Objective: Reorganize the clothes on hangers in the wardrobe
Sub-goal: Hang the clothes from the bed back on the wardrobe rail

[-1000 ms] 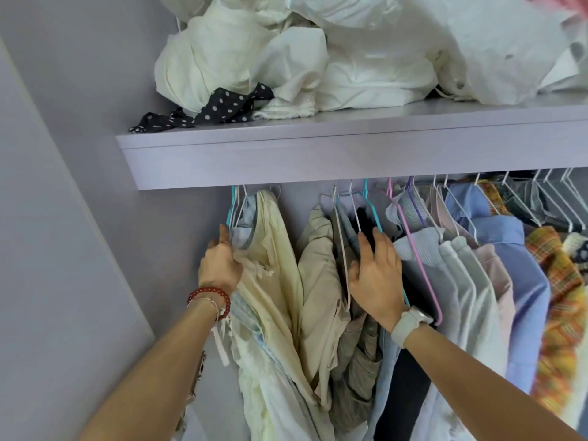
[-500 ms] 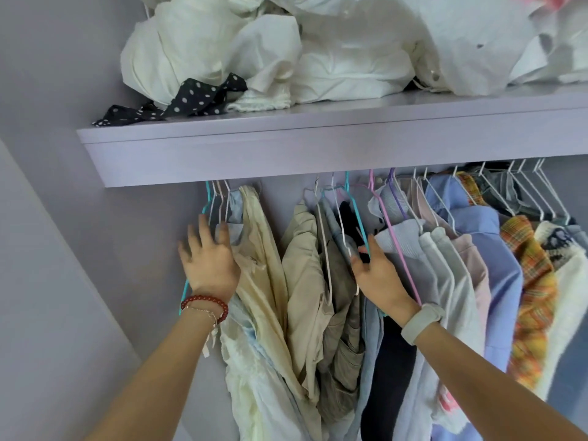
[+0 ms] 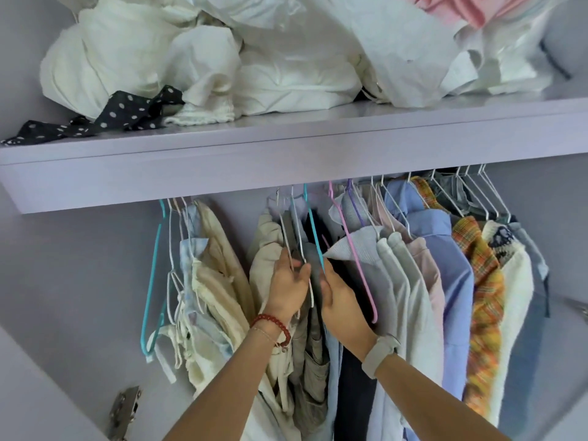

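Observation:
Clothes hang on wire hangers under a lilac shelf. At the left hangs a cream and pale-blue group with an empty teal hanger. My left hand grips a white wire hanger carrying an olive-grey garment, next to a beige garment. My right hand holds the grey cloth beside a teal hanger, its fingertips hidden in the fabric. To the right hang a pink hanger, pale shirts, a blue shirt and an orange plaid shirt.
White bundled linens, a black polka-dot cloth and a pink item lie on the shelf. A metal door hinge sits at the lower left. The wardrobe's lilac side wall bounds the left.
My left hand left the cream group and moved right to the middle hangers. My right hand slid slightly left, so both hands meet at the olive-grey garment. The camera tilted up.

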Motion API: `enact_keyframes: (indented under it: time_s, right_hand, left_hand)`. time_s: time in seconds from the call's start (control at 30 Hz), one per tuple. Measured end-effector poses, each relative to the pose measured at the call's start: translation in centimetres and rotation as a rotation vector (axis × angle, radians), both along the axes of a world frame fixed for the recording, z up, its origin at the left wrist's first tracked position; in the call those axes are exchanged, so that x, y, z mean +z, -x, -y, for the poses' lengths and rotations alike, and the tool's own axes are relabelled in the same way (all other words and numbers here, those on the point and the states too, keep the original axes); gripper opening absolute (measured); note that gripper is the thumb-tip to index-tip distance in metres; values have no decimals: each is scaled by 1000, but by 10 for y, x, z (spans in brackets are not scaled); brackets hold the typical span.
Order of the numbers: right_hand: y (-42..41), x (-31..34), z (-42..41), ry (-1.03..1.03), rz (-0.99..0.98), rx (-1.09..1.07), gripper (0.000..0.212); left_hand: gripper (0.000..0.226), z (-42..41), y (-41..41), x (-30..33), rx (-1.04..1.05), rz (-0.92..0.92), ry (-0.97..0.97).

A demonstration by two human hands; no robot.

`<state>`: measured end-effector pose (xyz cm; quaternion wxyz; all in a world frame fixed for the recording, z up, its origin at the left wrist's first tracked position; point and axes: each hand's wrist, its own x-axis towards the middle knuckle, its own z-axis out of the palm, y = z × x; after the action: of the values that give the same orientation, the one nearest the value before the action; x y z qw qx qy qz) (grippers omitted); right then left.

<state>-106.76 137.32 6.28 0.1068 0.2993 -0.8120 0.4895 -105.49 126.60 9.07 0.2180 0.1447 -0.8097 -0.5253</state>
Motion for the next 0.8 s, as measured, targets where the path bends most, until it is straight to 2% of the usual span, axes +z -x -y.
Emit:
enact_keyframes:
  time_s: [0.2,0.4,0.47,0.53,0.6,0.67,0.73,0.8]
  right_hand:
    - [-8,1,29,-50,46,115,48]
    - [-22,6,58,-146,21,146,46]
    - [-23,9,45,-164,-157,48,39]
    - [-18,13,24,-138,-406,-146,33]
    - [-8,17,1,-150,-523,-337,34]
    - [0,19,-16,-231,-414,-441,36]
    - [5,18,-23,-356,-145,-436,46]
    - [7,13,-21,-486,3,-416,48]
  left_hand:
    - [25,38,-12,-8,44,-127,-67]
    - [37,70,-26,-9,93,-113,-309]
    - [40,70,-26,-9,57,-75,-328]
    - [43,65,-24,-10,49,-52,-276]
    - [46,57,-22,-12,62,-47,-211]
    - [50,52,-19,-15,78,-46,-160]
    - [52,47,-19,-15,75,-49,-129]
    - [52,45,-20,-15,61,-56,-101]
